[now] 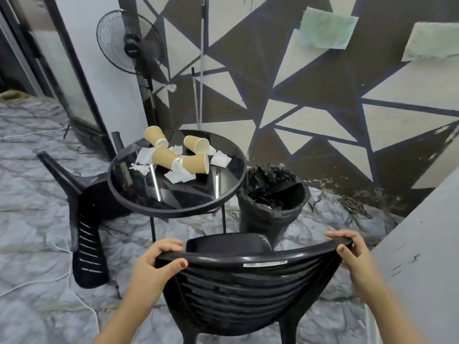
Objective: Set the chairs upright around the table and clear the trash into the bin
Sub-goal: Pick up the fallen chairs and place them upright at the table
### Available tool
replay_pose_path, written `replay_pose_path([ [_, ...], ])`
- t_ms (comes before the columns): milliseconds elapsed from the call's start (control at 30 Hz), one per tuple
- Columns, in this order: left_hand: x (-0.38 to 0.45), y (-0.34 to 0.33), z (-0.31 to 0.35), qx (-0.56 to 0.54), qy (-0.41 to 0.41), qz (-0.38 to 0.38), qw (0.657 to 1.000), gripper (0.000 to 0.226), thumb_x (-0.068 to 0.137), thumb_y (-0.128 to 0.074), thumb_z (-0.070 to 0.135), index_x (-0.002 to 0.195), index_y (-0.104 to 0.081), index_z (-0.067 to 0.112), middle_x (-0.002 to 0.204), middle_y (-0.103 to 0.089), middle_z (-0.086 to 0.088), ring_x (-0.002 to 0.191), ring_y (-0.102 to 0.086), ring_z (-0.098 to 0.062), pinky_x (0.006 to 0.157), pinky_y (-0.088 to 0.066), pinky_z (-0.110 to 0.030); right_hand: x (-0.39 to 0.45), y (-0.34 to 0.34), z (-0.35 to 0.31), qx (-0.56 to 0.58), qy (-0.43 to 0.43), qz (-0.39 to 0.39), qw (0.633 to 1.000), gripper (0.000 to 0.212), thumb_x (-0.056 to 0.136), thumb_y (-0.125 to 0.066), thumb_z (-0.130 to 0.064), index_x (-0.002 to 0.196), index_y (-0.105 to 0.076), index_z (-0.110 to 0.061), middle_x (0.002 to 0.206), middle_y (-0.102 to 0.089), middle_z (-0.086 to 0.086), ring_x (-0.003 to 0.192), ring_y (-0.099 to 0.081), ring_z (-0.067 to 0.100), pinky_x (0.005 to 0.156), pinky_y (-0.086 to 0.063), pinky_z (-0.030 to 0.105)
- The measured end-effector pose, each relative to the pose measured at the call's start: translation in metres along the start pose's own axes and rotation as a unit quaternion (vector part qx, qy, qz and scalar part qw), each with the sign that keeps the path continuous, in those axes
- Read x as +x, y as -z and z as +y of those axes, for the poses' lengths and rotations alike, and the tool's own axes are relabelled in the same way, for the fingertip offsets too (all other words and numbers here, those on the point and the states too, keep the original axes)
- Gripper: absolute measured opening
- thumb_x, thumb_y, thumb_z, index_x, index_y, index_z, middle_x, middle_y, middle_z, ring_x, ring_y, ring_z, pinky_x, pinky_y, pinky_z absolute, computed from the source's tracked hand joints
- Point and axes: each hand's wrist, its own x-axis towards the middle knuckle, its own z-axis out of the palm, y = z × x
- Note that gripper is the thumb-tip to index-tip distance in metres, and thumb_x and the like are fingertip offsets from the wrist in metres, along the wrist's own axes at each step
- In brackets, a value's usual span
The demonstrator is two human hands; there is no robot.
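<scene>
A black plastic chair (246, 286) stands upright in front of me, its slatted back toward me. My left hand (155, 264) grips the left end of its top rail and my right hand (352, 254) grips the right end. Beyond it is a round black glass table (139, 194) holding several tan paper cups (165, 157) lying on their sides and crumpled white napkins (178, 175). A second black chair (87, 219) lies tipped over on the floor left of the table. A black bin (270, 209) with a black liner stands right of the table.
A standing fan (130, 43) and a mop handle (202, 70) stand against the patterned wall behind the table. A white cable (62, 271) runs across the marble-patterned floor at left. A grey counter edge (419, 256) is at my right. A chain (355, 207) lies by the wall.
</scene>
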Motion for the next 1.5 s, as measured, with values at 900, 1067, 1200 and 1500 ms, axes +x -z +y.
replay_pose_path([
  [900, -0.054, -0.138, -0.028, -0.061, -0.002, 0.122, 0.991, 0.063, 0.022, -0.089, 0.056, 0.067, -0.069, 0.016, 0.071, -0.065, 0.007, 0.068, -0.06, -0.005, 0.065, -0.047, -0.012, 0.11, 0.117, 0.044, 0.103, -0.195, -0.162, 0.962, 0.062, 0.083, -0.028, 0.026, 0.062, -0.062, -0.022, 0.084, -0.071, -0.002, 0.086, -0.067, 0.012, 0.065, -0.056, 0.027],
  [1067, -0.043, -0.126, -0.026, -0.038, -0.02, 0.084, 0.996, 0.055, 0.026, -0.089, 0.045, 0.065, -0.066, 0.013, 0.068, -0.063, 0.009, 0.066, -0.06, -0.005, 0.063, -0.047, -0.012, 0.094, 0.109, 0.049, 0.154, -0.166, -0.14, 0.964, 0.06, 0.082, -0.031, 0.025, 0.063, -0.06, -0.024, 0.08, -0.068, -0.003, 0.077, -0.064, 0.01, 0.063, -0.054, 0.019],
  [1200, -0.035, -0.097, -0.027, -0.032, -0.019, 0.072, 0.997, 0.057, 0.029, -0.09, 0.052, 0.068, -0.067, 0.016, 0.069, -0.063, 0.008, 0.067, -0.059, -0.006, 0.062, -0.049, -0.014, 0.075, 0.086, 0.059, 0.153, -0.128, -0.128, 0.971, 0.059, 0.078, -0.039, 0.027, 0.064, -0.062, -0.026, 0.083, -0.062, -0.002, 0.074, -0.061, 0.008, 0.063, -0.052, 0.018],
  [1500, -0.038, -0.083, -0.033, -0.011, -0.01, 0.085, 0.996, 0.055, 0.032, -0.089, 0.05, 0.07, -0.066, 0.016, 0.073, -0.062, 0.009, 0.07, -0.058, -0.005, 0.064, -0.048, -0.014, 0.086, 0.067, 0.054, 0.158, -0.122, -0.163, 0.966, 0.063, 0.079, -0.039, 0.027, 0.059, -0.062, -0.028, 0.072, -0.066, -0.01, 0.069, -0.062, 0.005, 0.06, -0.052, 0.017],
])
